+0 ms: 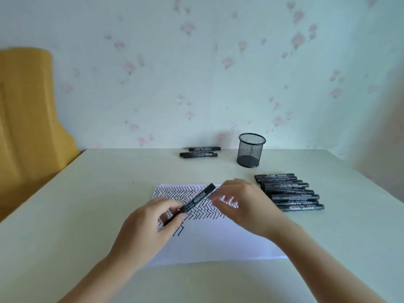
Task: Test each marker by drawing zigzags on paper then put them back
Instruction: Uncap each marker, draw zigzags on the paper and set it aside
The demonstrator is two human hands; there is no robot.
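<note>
My left hand grips a black marker by its lower half, tilted with its far end pointing up and right over the paper. My right hand hovers just right of that far end, fingers loosely curled and blurred, holding nothing I can make out. The white paper lies under both hands, its upper part filled with black zigzags. A row of several black markers lies on the table to the right of the paper. Three more markers lie at the back near the wall.
An empty black mesh pen cup stands at the back, right of the three markers. The pale table meets a flowered wall behind. A yellow chair back stands off the table's left edge.
</note>
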